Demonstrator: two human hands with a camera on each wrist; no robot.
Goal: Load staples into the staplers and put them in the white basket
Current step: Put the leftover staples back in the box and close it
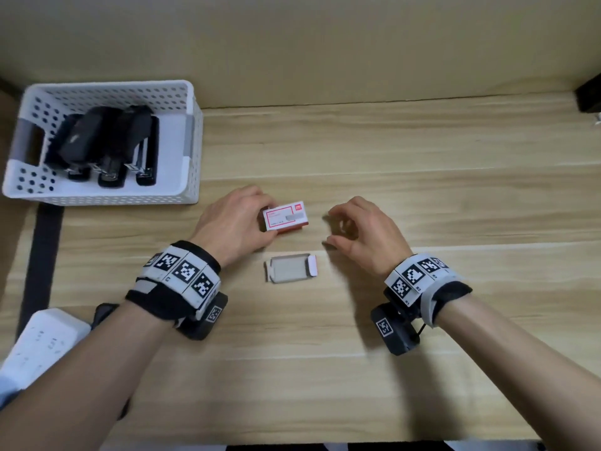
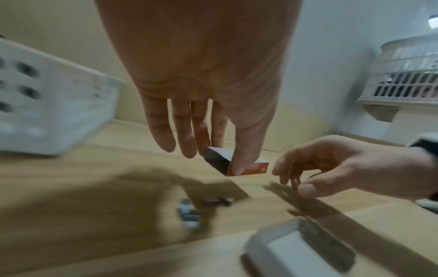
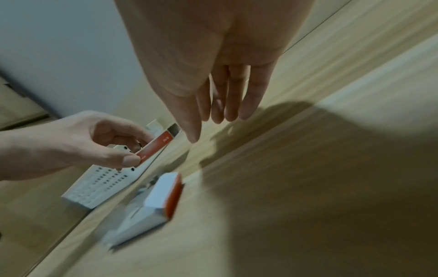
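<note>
Three black staplers [image 1: 107, 148] lie in the white basket [image 1: 192, 138] at the table's far left. My left hand [image 1: 260, 218] pinches a red-and-white staple box sleeve [image 1: 284, 218] between thumb and fingers, just above the table. The box's grey inner tray [image 1: 289, 268] lies on the wood in front of it. My right hand [image 1: 328, 231] hovers to the right of the sleeve, fingers loosely curled, holding nothing. In the left wrist view, loose staples [image 2: 189, 211] lie on the table below the sleeve [image 2: 237, 165].
A white power strip [image 1: 42, 343] sits at the near left corner. A dark strip [image 1: 45, 255] runs along the table's left side below the basket. A black object [image 1: 588, 96] stands at the far right. A wall panel borders the table's far edge.
</note>
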